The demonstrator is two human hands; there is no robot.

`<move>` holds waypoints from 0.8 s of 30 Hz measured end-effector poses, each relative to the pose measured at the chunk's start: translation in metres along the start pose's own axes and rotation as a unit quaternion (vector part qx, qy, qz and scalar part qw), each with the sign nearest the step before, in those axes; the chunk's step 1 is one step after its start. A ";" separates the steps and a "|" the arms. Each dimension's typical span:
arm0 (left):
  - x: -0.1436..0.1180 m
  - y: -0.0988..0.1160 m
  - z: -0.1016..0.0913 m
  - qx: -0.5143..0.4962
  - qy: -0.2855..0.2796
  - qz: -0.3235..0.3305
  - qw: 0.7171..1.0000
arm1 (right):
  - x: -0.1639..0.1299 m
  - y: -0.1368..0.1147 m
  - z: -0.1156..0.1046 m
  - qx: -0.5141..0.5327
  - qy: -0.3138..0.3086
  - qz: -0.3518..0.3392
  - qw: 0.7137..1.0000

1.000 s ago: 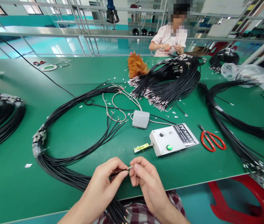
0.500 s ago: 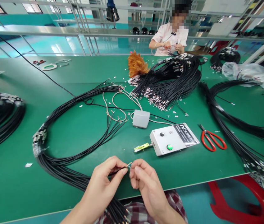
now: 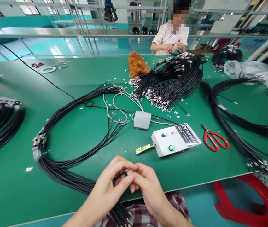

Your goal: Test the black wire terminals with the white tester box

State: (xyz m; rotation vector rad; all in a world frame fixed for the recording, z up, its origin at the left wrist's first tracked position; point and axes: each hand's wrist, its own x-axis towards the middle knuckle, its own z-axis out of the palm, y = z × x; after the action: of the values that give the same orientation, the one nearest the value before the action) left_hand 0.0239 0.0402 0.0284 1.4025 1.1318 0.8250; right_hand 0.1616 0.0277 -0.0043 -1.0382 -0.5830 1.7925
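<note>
Left hand (image 3: 109, 181) pinches black cable (image 3: 119, 174) near its tip, above counter (image 3: 186, 170) front edge. Right hand (image 3: 147, 181) fingertips bunched there; can't tell if gripping. Cable probably light, bendy, tip delicate; hold just behind it.

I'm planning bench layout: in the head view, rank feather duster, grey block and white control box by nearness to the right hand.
1. White control box, ahead, rightward.
2. Grey block, farther ahead.
3. Feather duster, farthest ahead.
</note>
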 end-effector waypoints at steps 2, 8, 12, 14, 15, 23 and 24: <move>0.003 -0.001 0.003 -0.029 0.025 0.000 0.999 | 0.000 -0.003 -0.002 -0.021 -0.008 -0.009 1.000; 0.002 -0.009 0.008 -0.014 0.070 0.022 0.997 | -0.003 -0.016 -0.013 -0.190 -0.030 -0.090 0.977; -0.002 -0.015 0.010 0.138 0.091 0.111 0.980 | -0.004 -0.023 -0.025 -0.346 -0.033 -0.168 0.923; -0.002 -0.020 0.010 0.145 0.097 0.090 0.981 | -0.005 -0.026 -0.031 -0.401 -0.039 -0.195 0.894; -0.001 -0.022 0.010 0.141 0.099 0.074 0.982 | -0.005 -0.027 -0.034 -0.433 -0.036 -0.214 0.875; 0.003 -0.022 0.005 0.167 0.056 0.112 0.978 | 0.003 -0.037 -0.027 -0.645 -0.038 -0.376 0.664; 0.003 -0.021 0.004 0.173 0.045 0.129 0.975 | 0.005 -0.038 -0.027 -0.645 -0.063 -0.385 0.657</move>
State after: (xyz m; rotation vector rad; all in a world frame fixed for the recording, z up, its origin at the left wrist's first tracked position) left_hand 0.0244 0.0402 0.0070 1.8472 1.2197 0.9103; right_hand 0.2024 0.0472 0.0082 -1.1835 -2.1786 0.4543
